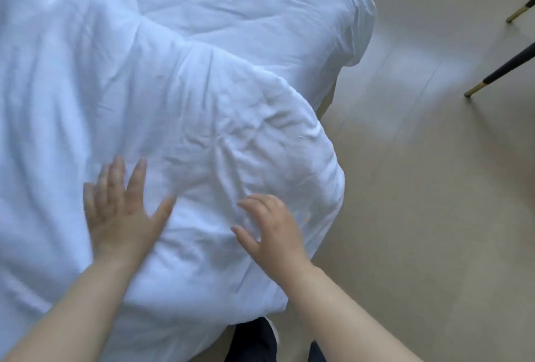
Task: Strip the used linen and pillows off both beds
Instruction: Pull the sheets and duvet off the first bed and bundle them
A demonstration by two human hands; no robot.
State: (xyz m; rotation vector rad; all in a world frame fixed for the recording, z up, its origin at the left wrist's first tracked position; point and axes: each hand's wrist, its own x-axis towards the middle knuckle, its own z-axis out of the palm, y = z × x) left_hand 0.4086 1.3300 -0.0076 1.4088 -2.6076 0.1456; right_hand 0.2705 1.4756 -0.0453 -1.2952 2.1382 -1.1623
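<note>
Left hand (120, 217) flat on the white duvet (202, 118) — right hand (272, 228) loosely curled, holding nothing.

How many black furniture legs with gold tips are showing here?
2. One black, gold-tipped leg pokes in at the upper right edge; the other stands just below it, on the beige floor right of the white-covered bed. More may lie outside the view.

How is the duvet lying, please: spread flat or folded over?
Folded over and rumpled: the duvet has a thick rounded edge lying on the quilted layer behind it.
</note>
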